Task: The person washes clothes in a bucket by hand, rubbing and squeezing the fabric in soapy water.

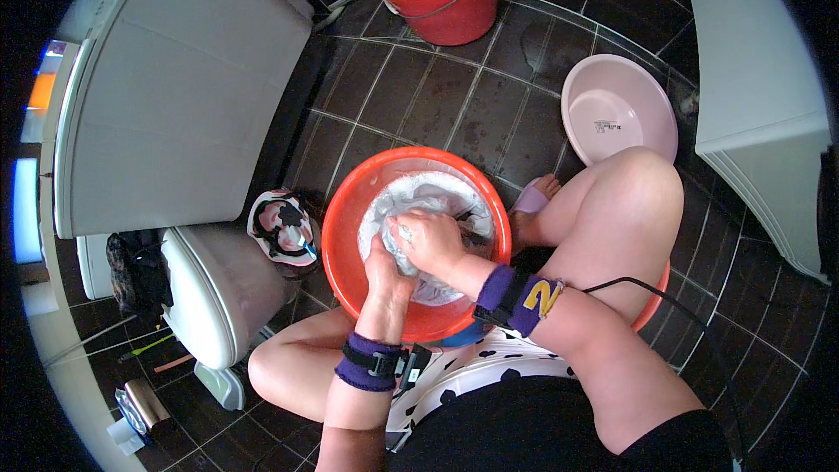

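Between my knees stands an orange-red plastic basin (342,206) holding sudsy water. A wet whitish cloth (426,200) is bunched in it, partly covered by foam. My left hand (388,270) grips the bunched cloth from the near left side, fingers partly hidden. Over the same bunch, my right hand (429,241) is closed, its knuckles up and wet fabric between the two hands. A darker patch shows at the basin's right inside, too covered to identify. Purple wristbands with black straps are on both wrists.
A red bucket (452,16) with wet cloths stands at the back. A pink basin (603,111) leans beyond my right knee. Left are a toilet (216,295), a large white appliance or cabinet (183,92) and a patterned container with a brush (282,226). A black cable (629,280) crosses my right thigh.
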Available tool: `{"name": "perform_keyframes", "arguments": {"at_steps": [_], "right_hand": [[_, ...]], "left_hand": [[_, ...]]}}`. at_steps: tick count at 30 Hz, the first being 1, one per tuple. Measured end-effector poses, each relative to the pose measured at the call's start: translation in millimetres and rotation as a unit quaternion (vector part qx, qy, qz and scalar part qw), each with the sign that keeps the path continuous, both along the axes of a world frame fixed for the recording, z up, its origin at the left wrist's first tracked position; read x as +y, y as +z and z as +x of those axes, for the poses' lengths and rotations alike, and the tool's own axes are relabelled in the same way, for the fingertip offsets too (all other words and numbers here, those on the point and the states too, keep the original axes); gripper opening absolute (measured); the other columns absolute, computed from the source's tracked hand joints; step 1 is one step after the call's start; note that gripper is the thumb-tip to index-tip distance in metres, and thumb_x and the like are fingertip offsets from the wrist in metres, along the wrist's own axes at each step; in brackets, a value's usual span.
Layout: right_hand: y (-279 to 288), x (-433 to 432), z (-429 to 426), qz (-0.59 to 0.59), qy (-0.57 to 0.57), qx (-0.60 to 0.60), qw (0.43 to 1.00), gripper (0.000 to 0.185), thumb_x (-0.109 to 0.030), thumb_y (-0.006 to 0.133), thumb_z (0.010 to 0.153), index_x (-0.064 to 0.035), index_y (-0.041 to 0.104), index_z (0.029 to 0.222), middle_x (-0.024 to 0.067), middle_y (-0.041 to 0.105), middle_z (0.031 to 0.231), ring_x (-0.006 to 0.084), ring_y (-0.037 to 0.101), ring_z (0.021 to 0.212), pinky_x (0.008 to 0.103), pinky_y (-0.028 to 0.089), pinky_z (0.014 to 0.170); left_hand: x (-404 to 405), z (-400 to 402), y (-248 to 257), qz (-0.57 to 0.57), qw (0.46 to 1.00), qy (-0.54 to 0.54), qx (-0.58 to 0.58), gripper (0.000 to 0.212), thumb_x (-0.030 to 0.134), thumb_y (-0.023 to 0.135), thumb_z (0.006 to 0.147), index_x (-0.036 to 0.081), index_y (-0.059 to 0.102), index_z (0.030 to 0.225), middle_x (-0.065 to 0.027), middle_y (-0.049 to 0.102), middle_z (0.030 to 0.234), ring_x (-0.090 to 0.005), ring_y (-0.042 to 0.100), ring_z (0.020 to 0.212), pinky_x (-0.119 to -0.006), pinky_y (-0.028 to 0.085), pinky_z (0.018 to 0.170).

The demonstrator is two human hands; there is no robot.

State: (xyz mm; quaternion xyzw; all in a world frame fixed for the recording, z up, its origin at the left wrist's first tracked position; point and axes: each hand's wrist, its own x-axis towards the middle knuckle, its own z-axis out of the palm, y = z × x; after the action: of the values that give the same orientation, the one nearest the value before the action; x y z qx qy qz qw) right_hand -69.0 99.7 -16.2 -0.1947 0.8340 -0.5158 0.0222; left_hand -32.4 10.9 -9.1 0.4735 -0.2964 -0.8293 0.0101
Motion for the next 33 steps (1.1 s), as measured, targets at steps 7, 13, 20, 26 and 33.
{"name": "perform_keyframes", "arguments": {"at_steps": [7, 13, 20, 26, 33], "right_hand": [[13.0, -2.9, 10.6, 0.01, 0.037, -0.019, 0.999, 0.024, -0.029, 0.056, 0.087, -0.0093, 0.06, 0.074, 0.0106, 0.061, 0.072, 0.0328, 0.062, 0.063, 0.044, 0.049, 0.056], [-5.2, 13.5, -12.8, 0.15, 0.075, -0.09, 0.982, 0.026, -0.027, 0.049, 0.089, -0.0092, 0.053, 0.108, 0.0164, 0.065, 0.091, 0.0342, 0.063, 0.087, 0.0453, 0.05, 0.072], [28.6, 9.9, 6.4, 0.107, 0.214, -0.192, 0.952, 0.044, -0.037, 0.046, 0.089, -0.0116, 0.046, 0.126, 0.0231, 0.064, 0.087, 0.0416, 0.062, 0.079, 0.0519, 0.049, 0.07], [47.2, 17.8, 3.8, 0.094, 0.358, -0.187, 0.91, 0.025, -0.021, 0.05, 0.081, -0.0085, 0.067, 0.095, 0.0218, 0.064, 0.08, 0.0376, 0.063, 0.075, 0.0469, 0.049, 0.072], [18.6, 43.4, -59.5, 0.001, 0.228, -0.371, 0.9, 0.027, -0.009, 0.043, 0.087, 0.0017, 0.058, 0.107, 0.0181, 0.064, 0.08, 0.0237, 0.066, 0.068, 0.0372, 0.052, 0.055]], "left_hand": [[-8.9, 7.7, 8.8, -0.005, 0.999, -0.032, -0.009, 0.043, 0.035, 0.028, 0.097, 0.007, 0.055, 0.114, -0.011, 0.063, 0.106, -0.0269, 0.061, 0.097, -0.042, 0.048, 0.089], [-32.1, 8.0, -2.1, -0.005, 0.996, -0.02, 0.082, 0.041, 0.035, 0.035, 0.098, 0.005, 0.053, 0.12, -0.0073, 0.062, 0.111, -0.0236, 0.06, 0.102, -0.04, 0.047, 0.091], [-57.2, 8.7, -24.5, 0.029, 0.993, -0.065, 0.096, 0.028, 0.021, 0.051, 0.093, 0.0, 0.053, 0.112, -0.011, 0.064, 0.101, -0.0227, 0.063, 0.09, -0.036, 0.051, 0.083], [-106.8, 25.6, -87.2, 0.239, 0.966, 0.017, 0.093, 0.006, 0.003, 0.056, 0.085, -0.001, 0.052, 0.087, -0.0069, 0.057, 0.075, -0.0202, 0.057, 0.069, -0.033, 0.053, 0.073], [-78.6, 11.5, -48.1, 0.111, 0.99, 0.062, 0.067, 0.021, 0.002, 0.053, 0.082, -0.003, 0.052, 0.102, -0.0132, 0.061, 0.099, -0.0295, 0.058, 0.098, -0.044, 0.047, 0.087]]}}
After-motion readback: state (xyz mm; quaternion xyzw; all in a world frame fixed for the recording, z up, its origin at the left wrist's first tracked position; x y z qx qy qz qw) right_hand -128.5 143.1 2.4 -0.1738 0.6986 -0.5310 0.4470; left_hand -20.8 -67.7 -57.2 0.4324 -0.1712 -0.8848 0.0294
